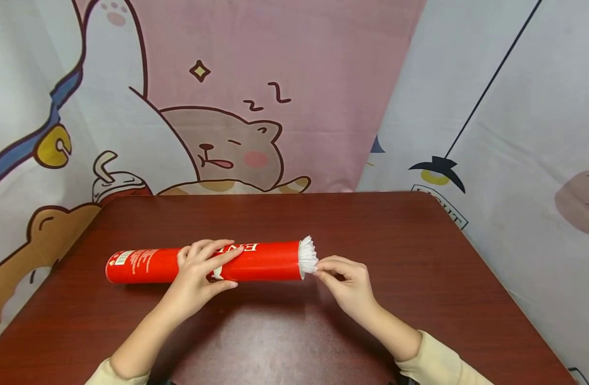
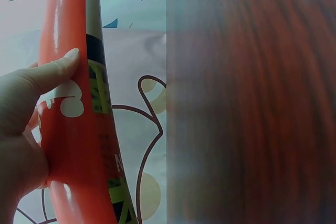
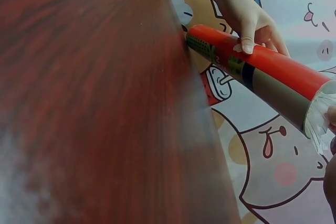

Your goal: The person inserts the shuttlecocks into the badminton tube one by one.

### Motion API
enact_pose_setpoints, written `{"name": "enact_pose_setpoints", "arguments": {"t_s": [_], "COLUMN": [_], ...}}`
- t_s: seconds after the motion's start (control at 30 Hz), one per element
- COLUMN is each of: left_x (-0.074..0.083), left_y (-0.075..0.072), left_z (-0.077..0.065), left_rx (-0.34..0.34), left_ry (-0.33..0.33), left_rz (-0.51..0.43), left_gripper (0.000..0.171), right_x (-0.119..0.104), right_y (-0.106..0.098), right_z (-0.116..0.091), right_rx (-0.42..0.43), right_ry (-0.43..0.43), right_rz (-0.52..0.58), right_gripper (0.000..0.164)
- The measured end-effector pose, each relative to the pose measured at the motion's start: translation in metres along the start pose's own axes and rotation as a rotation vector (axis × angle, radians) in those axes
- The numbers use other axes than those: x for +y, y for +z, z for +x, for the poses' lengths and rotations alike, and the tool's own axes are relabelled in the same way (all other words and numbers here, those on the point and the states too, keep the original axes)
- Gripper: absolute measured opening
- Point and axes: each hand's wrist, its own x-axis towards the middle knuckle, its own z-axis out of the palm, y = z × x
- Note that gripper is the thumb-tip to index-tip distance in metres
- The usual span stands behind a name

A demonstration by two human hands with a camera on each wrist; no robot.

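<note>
A long red shuttlecock tube lies sideways over the table, its printed lettering upside down in the head view. My left hand grips it around the middle, fingers over the top and thumb along the near side. From the tube's right end the white feather skirt of a shuttlecock sticks out; its base is hidden inside. At the skirt's lower edge, my right hand pinches the feathers between thumb and forefinger. The left wrist view shows the left thumb on the red tube, beside a dark and green printed band.
The dark reddish-brown table extends around both hands, with rounded far corners. Behind it hangs a cartoon-printed curtain, which also covers the left and right sides.
</note>
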Motion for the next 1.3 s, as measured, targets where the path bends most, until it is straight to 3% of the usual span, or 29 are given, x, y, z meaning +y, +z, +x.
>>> {"name": "enact_pose_setpoints", "arguments": {"t_s": [0.17, 0.43, 0.67, 0.9, 1.0, 1.13, 1.3], "left_x": [0.000, 0.003, 0.002, 0.000, 0.000, 0.000, 0.000], "left_y": [0.000, 0.001, 0.000, 0.001, 0.001, 0.002, 0.003], "left_z": [0.000, 0.001, 0.000, -0.001, -0.001, -0.001, 0.000], "left_rx": [0.007, -0.012, -0.007, 0.000, 0.001, -0.002, -0.002], "left_ry": [0.000, 0.003, 0.000, -0.001, 0.000, 0.003, 0.003], "left_rz": [-0.003, -0.017, -0.014, -0.006, -0.005, 0.000, 0.000], "left_gripper": [0.073, 0.072, 0.073, 0.073, 0.074, 0.074, 0.074], "right_x": [-0.018, -0.021, -0.013, 0.016, 0.013, 0.019, 0.028], "right_y": [0.007, 0.014, 0.014, 0.015, 0.012, 0.007, 0.001], "right_z": [0.010, 0.016, 0.021, 0.013, 0.016, 0.018, 0.014], "right_rx": [-0.040, -0.137, -0.205, -0.262, -0.293, -0.365, -0.416], "right_ry": [0.045, 0.166, 0.205, 0.313, 0.350, 0.358, 0.289], "right_rz": [0.014, 0.066, 0.108, 0.168, 0.210, 0.263, 0.299], "right_gripper": [0.025, 0.027, 0.024, 0.023, 0.019, 0.015, 0.013]}}
